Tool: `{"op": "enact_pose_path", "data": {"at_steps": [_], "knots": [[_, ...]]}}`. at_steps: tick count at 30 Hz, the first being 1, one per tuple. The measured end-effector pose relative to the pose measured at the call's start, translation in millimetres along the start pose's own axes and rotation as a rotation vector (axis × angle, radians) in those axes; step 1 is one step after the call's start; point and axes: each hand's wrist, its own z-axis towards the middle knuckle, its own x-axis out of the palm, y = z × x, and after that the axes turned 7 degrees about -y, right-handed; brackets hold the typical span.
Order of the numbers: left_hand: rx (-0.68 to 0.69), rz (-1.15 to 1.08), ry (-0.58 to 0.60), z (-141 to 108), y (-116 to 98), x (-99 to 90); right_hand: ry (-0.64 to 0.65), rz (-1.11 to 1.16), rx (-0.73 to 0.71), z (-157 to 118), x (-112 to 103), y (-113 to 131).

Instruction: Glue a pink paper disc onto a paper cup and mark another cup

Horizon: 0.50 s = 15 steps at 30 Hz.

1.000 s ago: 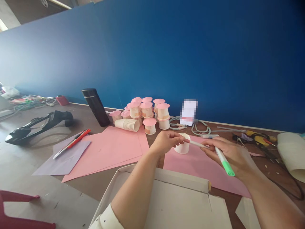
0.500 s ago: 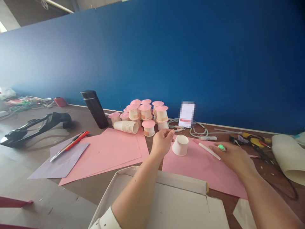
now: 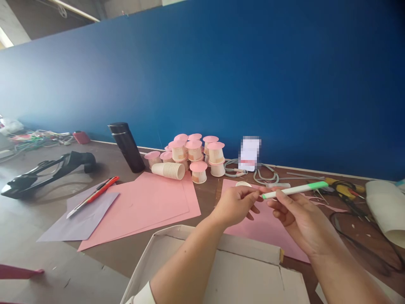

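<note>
My right hand (image 3: pixel 300 215) holds a white marker with green ends (image 3: pixel 294 191) between thumb and fingers, tilted up to the right. Close to the marker's left end, my left hand (image 3: pixel 237 204) is closed in a pinch; what its fingertips grip, if anything, is too small to make out. Behind the left hand shows only the rim of a white paper cup (image 3: pixel 243 184). Both hands are above a pink paper sheet (image 3: pixel 262 230).
Paper cups with pink discs (image 3: pixel 198 172) stand stacked at the back, beside nested cups (image 3: pixel 167 171). Leftward lie pink sheets (image 3: pixel 142 211), a red cutter (image 3: pixel 95 195) and a black bottle (image 3: pixel 126 147). A white cardboard box (image 3: pixel 249 270) is in front; a phone (image 3: pixel 249 154) leans on the blue partition.
My right hand has lifted off the paper with the marker and moved left. My left hand has moved right, toward the marker's end, now covering most of the cup.
</note>
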Motion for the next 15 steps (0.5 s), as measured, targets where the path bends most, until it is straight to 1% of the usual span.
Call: {"op": "enact_pose_path", "data": {"at_steps": [5,11,15], "knots": [[-0.108,-0.06,0.083,1,0,-1.2,-0.028,-0.044,-0.05,3,0,-11],[-0.154,0.007,0.133,1,7,-0.7,-0.079,-0.263,-0.128,6,-6,-19],[-0.148,0.06,0.258,-2,2,-4.0,-0.099,-0.266,-0.145,1,-5,-13]]}}
